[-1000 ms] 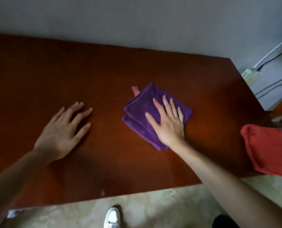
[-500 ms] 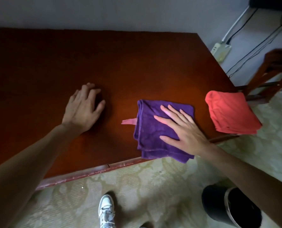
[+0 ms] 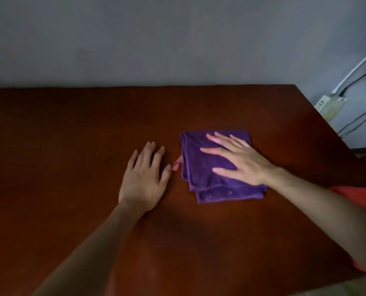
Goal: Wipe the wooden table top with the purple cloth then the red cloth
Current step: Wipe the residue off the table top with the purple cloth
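Note:
A folded purple cloth [image 3: 207, 178] lies on the dark wooden table top [image 3: 71, 146], right of centre. My right hand [image 3: 239, 159] presses flat on it with straight, spread fingers. A small pink tag [image 3: 176, 164] pokes out from the cloth's left edge. My left hand [image 3: 144, 178] rests flat on the bare wood just left of the cloth, apart from it. The red cloth [image 3: 361, 197] lies at the table's right edge, mostly hidden behind my right forearm.
A grey wall [image 3: 156, 39] runs along the table's far edge. A power strip [image 3: 329, 104] with white and black cables hangs on the wall past the right corner. The table's near right corner shows pale floor beyond it.
My right hand has slid the purple cloth away from the near edge toward the table's middle. My left hand now lies closer to the cloth. The camera tilted up, hiding the floor.

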